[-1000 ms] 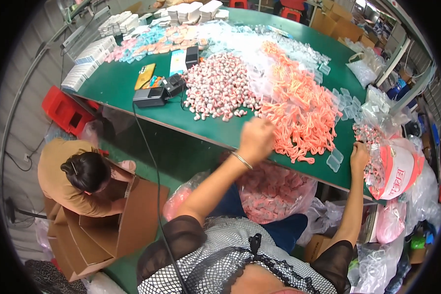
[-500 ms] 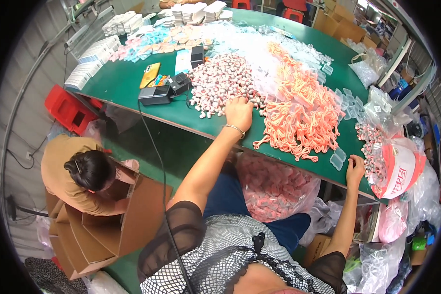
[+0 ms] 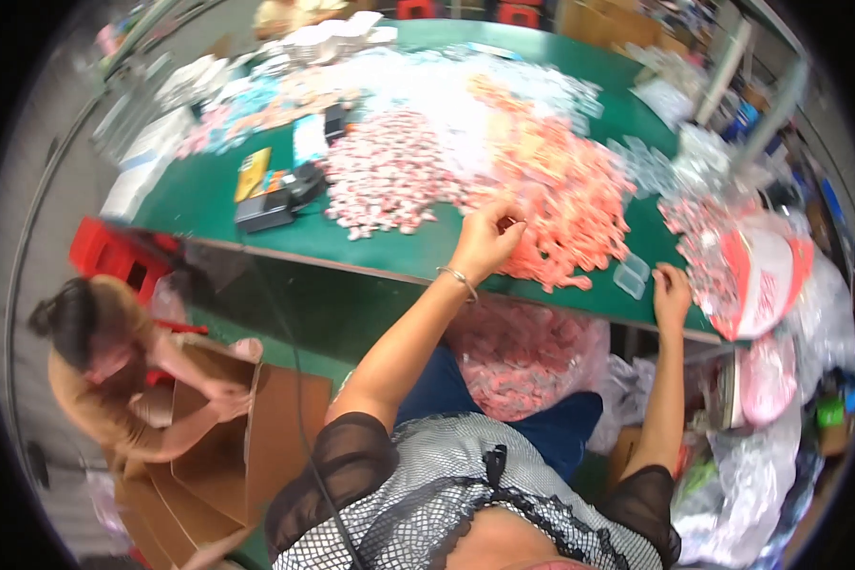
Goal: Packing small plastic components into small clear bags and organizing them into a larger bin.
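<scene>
Both apart, left hand (image 3: 485,241) curled at eight o'clock of orange cords (image 3: 584,214), right hand (image 3: 673,298) beside clear case (image 3: 631,275), grips unclear

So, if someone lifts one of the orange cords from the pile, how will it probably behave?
The cords are probably floppy, since some seem bent into loops. A single one should be light, as each looks thin. It may drag others along, because they lie heaped over one another.
</scene>
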A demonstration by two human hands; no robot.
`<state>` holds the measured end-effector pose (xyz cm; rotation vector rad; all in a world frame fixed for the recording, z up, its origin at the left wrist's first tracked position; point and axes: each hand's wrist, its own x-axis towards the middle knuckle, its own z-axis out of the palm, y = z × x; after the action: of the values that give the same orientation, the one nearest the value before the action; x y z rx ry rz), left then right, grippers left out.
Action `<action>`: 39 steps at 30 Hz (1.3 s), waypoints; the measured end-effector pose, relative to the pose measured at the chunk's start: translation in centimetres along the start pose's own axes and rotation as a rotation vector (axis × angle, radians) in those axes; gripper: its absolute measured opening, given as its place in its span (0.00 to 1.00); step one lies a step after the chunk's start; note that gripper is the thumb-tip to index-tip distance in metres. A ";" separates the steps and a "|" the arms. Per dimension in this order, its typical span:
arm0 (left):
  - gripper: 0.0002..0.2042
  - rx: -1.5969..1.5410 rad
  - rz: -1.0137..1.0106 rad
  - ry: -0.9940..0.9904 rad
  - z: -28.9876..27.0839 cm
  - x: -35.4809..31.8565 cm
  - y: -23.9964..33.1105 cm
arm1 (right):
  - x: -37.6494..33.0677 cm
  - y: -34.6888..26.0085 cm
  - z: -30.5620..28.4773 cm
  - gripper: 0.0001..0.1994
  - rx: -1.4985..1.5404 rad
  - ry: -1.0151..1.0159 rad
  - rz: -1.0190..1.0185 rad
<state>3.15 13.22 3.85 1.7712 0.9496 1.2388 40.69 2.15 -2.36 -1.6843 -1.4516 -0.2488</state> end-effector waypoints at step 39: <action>0.07 0.354 0.549 -0.177 18.5 -1.0 -1.2 | -2.8 -5.3 2.2 0.04 -0.135 -0.009 -0.098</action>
<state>20.45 9.72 -2.02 2.4924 0.6215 1.2572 34.34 1.37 -2.97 -1.7252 -1.5564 -0.4016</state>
